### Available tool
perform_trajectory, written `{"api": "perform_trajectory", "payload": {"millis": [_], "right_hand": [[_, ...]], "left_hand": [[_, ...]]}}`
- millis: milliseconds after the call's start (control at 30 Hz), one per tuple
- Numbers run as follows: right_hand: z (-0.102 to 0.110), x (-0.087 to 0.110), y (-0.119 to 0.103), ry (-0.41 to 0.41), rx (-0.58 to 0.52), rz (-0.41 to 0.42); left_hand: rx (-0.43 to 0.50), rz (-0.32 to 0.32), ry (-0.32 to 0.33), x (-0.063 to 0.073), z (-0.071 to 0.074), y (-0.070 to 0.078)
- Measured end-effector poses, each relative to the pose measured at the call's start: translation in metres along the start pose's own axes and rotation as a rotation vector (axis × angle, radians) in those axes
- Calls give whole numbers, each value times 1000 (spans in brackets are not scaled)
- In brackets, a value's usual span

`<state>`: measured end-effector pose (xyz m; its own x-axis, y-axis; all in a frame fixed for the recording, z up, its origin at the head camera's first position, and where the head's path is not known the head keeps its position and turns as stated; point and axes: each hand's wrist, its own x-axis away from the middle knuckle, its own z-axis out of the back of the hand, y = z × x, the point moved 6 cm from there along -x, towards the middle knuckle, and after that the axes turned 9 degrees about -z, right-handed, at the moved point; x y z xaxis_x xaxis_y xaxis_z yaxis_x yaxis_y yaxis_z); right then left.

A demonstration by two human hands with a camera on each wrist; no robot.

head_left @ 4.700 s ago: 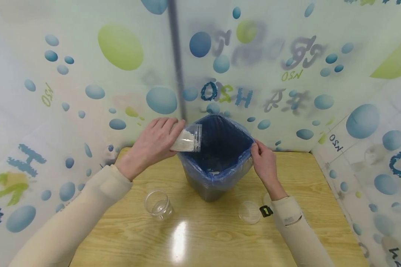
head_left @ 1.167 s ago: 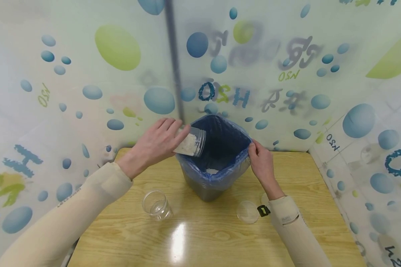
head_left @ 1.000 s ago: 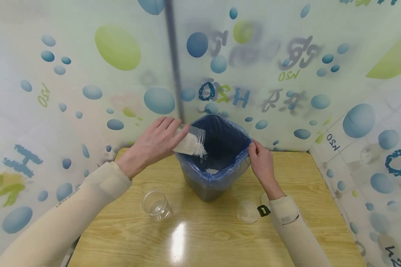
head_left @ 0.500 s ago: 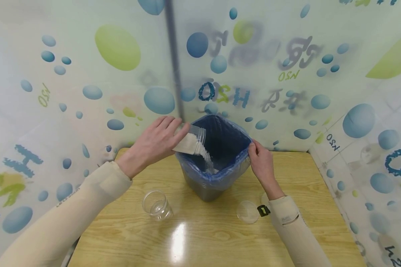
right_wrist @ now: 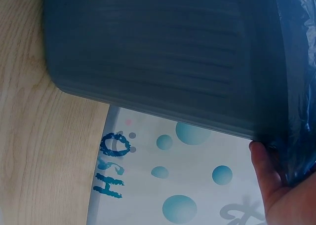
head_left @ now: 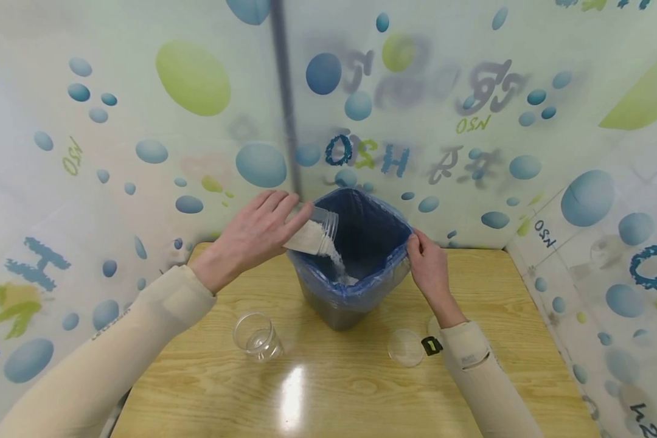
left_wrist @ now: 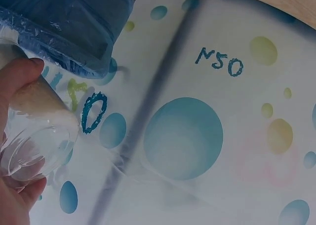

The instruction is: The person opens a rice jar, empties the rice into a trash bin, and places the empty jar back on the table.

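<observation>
In the head view my left hand [head_left: 257, 234] grips a clear jar [head_left: 313, 234] tipped over the mouth of a grey trash bin [head_left: 336, 313]. White powder [head_left: 336, 261] streams from the jar's mouth down into the blue bag [head_left: 372, 289] that lines the bin. The left wrist view has the jar [left_wrist: 42, 116] on its side between curled fingers and thumb, powder along one side. On the other side my right hand [head_left: 431, 264] pinches the bag-covered rim. In the right wrist view, the right hand [right_wrist: 286, 200] has its thumb against the bin wall [right_wrist: 148, 47].
A clear glass cup [head_left: 258, 337] stands on the wooden table [head_left: 339, 395], front left of the bin. Right of the bin lie a clear round lid [head_left: 406, 348] and a small black tag [head_left: 432, 346], beside the right sleeve. Patterned curtain walls [head_left: 443, 152] enclose the table.
The left hand has tipped the jar further toward the bin, and powder that sat inside it now pours out. White powder shows on the bag inside the bin. The right hand keeps its place.
</observation>
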<state>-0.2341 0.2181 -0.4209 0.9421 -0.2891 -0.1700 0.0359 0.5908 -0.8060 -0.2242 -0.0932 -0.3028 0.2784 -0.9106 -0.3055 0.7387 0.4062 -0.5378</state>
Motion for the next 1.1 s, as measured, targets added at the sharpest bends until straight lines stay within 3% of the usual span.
{"api": "perform_trajectory", "payload": {"millis": [300, 1100], "right_hand": [[0, 0, 0, -1, 4, 0], [0, 0, 0, 14, 3, 4]], "left_hand": [[-35, -17, 87, -3, 3, 2], [-66, -41, 73, -5, 6, 7]]}}
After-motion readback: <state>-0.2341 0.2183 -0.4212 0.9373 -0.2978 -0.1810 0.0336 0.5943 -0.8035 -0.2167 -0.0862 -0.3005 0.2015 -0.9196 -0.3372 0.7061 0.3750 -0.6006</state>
